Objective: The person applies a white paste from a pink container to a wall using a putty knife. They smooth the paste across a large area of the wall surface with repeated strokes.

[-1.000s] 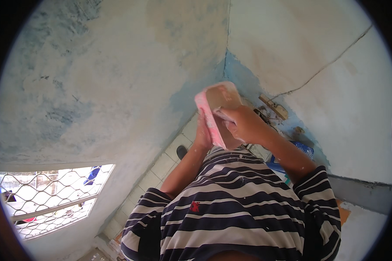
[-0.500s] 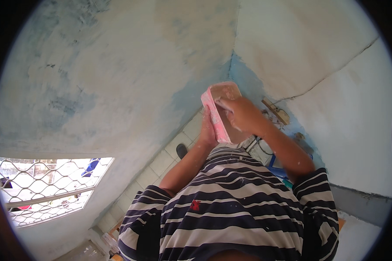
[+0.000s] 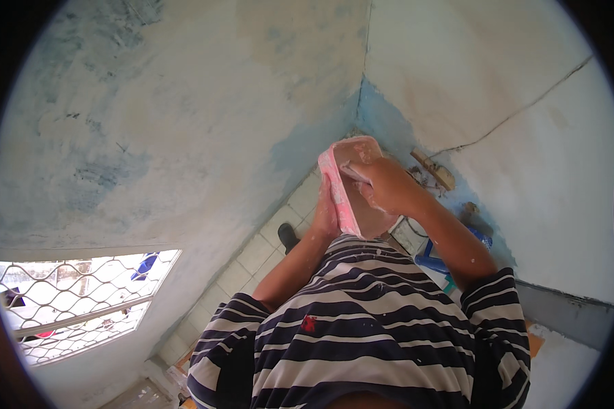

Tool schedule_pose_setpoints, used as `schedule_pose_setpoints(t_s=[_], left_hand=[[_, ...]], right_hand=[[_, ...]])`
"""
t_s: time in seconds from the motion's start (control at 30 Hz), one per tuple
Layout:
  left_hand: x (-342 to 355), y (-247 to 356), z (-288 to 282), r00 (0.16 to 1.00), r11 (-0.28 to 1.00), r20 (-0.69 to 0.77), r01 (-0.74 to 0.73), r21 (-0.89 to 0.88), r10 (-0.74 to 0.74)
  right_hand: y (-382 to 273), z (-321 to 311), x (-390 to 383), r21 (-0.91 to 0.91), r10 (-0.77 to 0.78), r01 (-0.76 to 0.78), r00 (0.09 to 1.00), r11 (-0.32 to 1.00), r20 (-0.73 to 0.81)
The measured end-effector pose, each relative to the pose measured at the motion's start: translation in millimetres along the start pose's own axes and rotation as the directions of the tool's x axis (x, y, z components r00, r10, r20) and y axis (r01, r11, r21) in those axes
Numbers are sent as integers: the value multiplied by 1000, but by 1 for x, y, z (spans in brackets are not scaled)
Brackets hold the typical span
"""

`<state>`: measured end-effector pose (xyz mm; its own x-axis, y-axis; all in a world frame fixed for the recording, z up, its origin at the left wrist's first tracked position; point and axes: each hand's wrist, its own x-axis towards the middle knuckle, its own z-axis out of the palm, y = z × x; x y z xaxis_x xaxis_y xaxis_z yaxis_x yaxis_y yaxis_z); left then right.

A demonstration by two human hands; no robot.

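Pink container [image 3: 344, 198] sits in the left hand [image 3: 328, 211], right hand [image 3: 389, 187] over it.

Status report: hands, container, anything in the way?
Left hand on pink container, holding its side. Right hand over the open top. Right hand partly blocks view inside.

The pink container [image 3: 345, 201] is a long, open tub with rounded corners. Its outer wall carries whitish smears, and its inside looks dull brown. It is tilted, its opening facing up and rightward, with the left hand [image 3: 328, 210] against its left wall and the right hand [image 3: 389, 185] over its opening.
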<state>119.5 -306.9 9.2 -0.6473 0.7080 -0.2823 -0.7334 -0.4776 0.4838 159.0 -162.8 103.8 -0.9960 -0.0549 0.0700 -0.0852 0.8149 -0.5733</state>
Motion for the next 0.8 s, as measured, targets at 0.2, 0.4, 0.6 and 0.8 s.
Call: schedule_pose_setpoints(t_s=[0.2, 0.4, 0.6, 0.8], left_hand=[[7, -6, -15, 995, 999, 93, -20, -34, 23], [6, 1, -10, 993, 999, 119, -18, -33, 22], [13, -4, -29, 986, 991, 160, -15, -130, 36], [11, 2, -16, 998, 996, 59, 5, -85, 0]], right_hand=[[-14, -33, 8, 61, 163, -163, 987, 985, 2], [-14, -14, 3, -14, 63, -63, 998, 998, -2], [-31, -42, 5, 37, 151, -154, 985, 987, 80], [-10, -18, 16, -12, 79, -81, 989, 997, -122]])
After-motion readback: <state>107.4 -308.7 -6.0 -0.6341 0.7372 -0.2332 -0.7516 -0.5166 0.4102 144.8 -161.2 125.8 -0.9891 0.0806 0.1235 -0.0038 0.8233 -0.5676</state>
